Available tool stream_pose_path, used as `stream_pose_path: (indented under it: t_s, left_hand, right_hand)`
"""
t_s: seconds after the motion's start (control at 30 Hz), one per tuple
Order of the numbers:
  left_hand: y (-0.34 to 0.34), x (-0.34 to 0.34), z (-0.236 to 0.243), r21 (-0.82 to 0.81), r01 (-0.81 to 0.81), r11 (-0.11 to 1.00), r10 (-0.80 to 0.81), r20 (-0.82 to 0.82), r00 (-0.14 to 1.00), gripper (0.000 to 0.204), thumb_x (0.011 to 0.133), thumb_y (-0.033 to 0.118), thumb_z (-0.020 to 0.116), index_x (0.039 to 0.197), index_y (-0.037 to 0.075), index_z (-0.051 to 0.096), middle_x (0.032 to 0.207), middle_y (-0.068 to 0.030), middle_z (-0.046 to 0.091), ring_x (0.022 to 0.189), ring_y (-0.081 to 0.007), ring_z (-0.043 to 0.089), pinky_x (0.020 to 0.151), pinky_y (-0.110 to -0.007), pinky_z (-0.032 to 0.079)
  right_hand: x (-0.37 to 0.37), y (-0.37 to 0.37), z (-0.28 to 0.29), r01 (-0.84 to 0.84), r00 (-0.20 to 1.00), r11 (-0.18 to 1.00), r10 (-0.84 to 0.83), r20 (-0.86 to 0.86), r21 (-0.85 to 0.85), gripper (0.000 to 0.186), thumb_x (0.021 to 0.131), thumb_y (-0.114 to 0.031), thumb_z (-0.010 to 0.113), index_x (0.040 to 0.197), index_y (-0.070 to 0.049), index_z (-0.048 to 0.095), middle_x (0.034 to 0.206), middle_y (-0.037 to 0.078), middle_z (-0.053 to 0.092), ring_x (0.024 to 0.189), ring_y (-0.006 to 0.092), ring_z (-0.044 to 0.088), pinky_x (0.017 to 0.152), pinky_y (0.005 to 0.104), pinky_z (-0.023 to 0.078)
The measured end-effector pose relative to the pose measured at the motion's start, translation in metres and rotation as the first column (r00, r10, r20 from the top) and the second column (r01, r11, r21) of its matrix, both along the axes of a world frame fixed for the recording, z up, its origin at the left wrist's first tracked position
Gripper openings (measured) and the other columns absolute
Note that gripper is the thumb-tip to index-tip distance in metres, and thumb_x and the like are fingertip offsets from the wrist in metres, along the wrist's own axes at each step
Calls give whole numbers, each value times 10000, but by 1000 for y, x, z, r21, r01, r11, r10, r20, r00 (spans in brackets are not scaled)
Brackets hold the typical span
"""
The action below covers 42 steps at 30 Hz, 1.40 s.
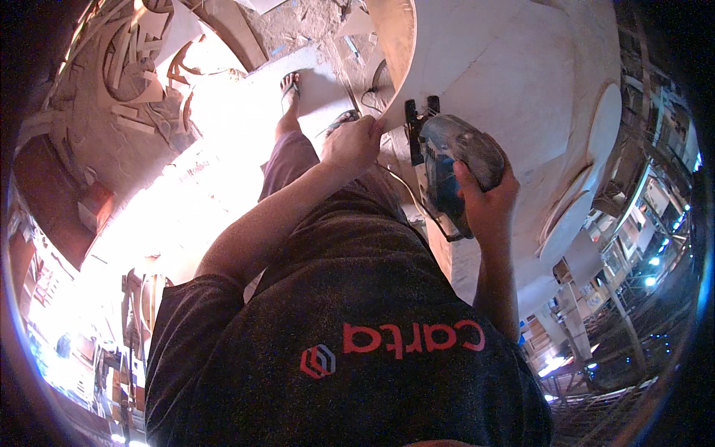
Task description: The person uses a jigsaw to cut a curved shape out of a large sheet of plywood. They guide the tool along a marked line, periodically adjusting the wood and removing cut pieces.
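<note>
My right hand (491, 197) is wrapped around the body of a dark, dusty jigsaw (465, 145), its thumb lying along the side. The jigsaw's flat base plate and front end face a large pale wooden board (506, 82) with a curved edge. Whether its blade sits in the wood is hidden. Left of the tool, my left hand (355, 141) is closed, its fingers pinching the pointed edge of the board. A power cord (417, 200) hangs in a loop from the back of the jigsaw, near my leg.
Curved wood offcuts (138, 74) and scraps litter the floor at the upper left. My sandalled foot (290, 86) stands on a pale sheet, beside strong sunlight. Rounded flat pieces (570, 208) lie along the board's right side. Timber framing (622, 320) stands at the far right.
</note>
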<state>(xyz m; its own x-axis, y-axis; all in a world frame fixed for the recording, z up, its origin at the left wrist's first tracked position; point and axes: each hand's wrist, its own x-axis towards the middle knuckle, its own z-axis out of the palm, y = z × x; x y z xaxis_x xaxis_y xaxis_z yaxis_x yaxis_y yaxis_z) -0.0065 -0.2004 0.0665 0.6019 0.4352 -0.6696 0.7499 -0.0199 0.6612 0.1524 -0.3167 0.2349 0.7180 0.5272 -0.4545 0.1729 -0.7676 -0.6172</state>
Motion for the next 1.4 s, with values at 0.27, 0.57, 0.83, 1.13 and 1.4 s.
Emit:
stream_pose_path:
  t_s: [0.27,0.57,0.83,1.13,1.4]
  left_hand:
    - [3,4,9,-54,3,999,-5,-43,999,418,1061,417,444,1111,75,679,1038,-224,716,1019,-429,681,889,-544,517]
    - [1,4,6,-18,20,1000,-20,-25,999,418,1068,401,422,1099,68,673,1043,-226,707,1001,-443,678,886,-566,517]
    - [-1,4,4,12,22,1000,-22,-19,1000,427,1074,405,406,1114,70,668,1081,-215,703,1020,-440,676,889,-566,513]
    - [-3,4,6,10,-20,1000,20,-21,1000,517,1079,452,369,987,40,668,933,-236,719,941,-435,702,864,-569,511]
    - [0,2,10,-14,2,1000,-2,-23,1000,471,1075,452,392,1095,84,685,1005,-248,713,979,-452,681,869,-563,522]
  right_hand:
    - [1,-1,0,-25,999,1000,25,30,-6,529,830,-155,822,1283,30,619,1157,183,725,1063,268,704,968,392,535]
    - [5,2,0,-60,998,998,59,27,20,499,832,-127,816,1269,22,627,1124,173,733,1034,257,709,957,386,539]
    - [7,5,2,-88,996,996,88,31,2,518,834,-144,817,1279,26,614,1143,182,725,1046,264,706,954,385,540]
    - [6,8,1,-68,997,998,68,35,11,526,833,-138,815,1283,35,606,1150,190,721,1062,273,703,968,388,532]
    - [3,10,1,-12,1000,1000,12,13,11,530,820,-112,816,1283,40,606,1155,180,718,1066,262,694,983,385,522]
